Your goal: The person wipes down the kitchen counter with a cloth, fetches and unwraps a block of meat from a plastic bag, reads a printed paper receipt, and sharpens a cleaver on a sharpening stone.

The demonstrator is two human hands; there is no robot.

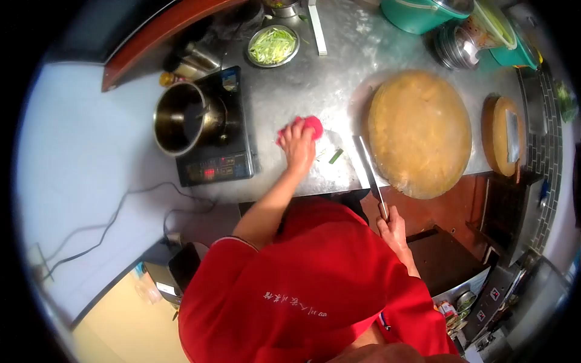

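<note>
My left hand (296, 145) presses on a bunched pinkish-red cloth (312, 126) lying on the metal counter (284, 91), its fingers curled over it. Just right of that hand, a short green scallion piece (336, 156) and a few thin shreds lie on the steel. In my right hand (393, 227) is the handle of a knife (370, 166), held near the counter's front edge. Its blade points away from me and is seen nearly edge-on, so its full shape is hidden. The round wooden chopping block (420, 133) stands just right of the blade.
An induction cooker (216, 145) with a lit display and a steel pot (180, 120) sits at left. Behind are a bowl of shredded scallion (273, 46) and a green tub (417, 15). Far right, another cleaver (512, 136) rests on a smaller board (500, 145).
</note>
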